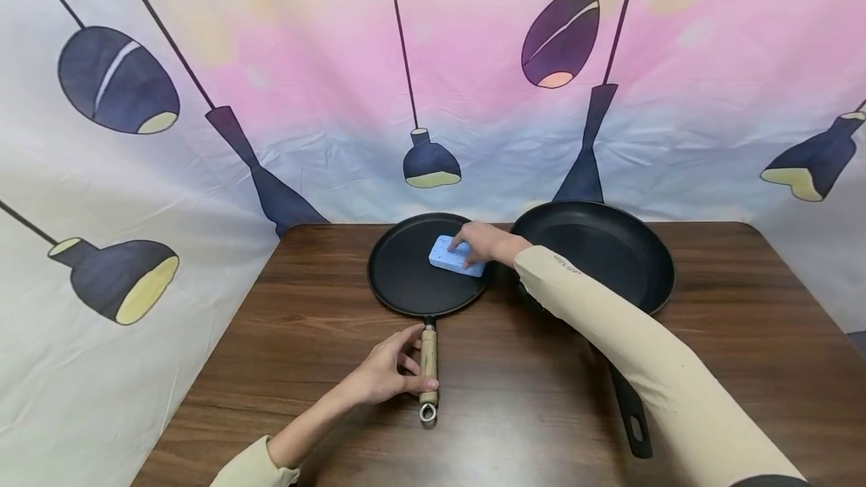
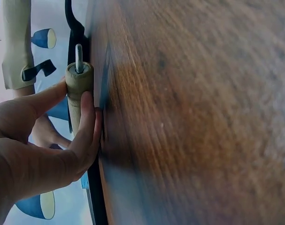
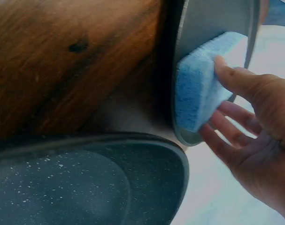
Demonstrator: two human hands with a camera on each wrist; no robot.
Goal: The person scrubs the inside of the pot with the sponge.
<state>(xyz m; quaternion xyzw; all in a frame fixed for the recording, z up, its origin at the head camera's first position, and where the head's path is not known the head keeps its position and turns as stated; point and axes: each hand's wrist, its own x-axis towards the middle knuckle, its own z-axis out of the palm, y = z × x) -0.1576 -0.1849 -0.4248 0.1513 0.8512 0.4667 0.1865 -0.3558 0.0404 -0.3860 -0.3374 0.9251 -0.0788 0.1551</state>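
A flat black pan (image 1: pixel 406 269) with a wooden handle (image 1: pixel 429 355) lies on the table. My left hand (image 1: pixel 386 370) holds that handle from its left side, thumb near the ring end and fingers toward the pan. In the left wrist view the handle (image 2: pixel 79 84) sits between thumb and fingers. Over the right part of the flat pan, my right hand (image 1: pixel 483 241) grips a light blue sponge (image 1: pixel 449 261). The right wrist view shows the sponge (image 3: pixel 198 89) against the pan's surface, thumb on one side and fingers on the other.
To the right stands a deeper black frying pan (image 1: pixel 609 246), partly behind my right sleeve (image 1: pixel 609 337). Its black handle (image 1: pixel 629 412) points toward the front. A wooden table (image 1: pixel 298 307) bears both pans. Behind it hangs a cloth (image 1: pixel 325 36) printed with lamps.
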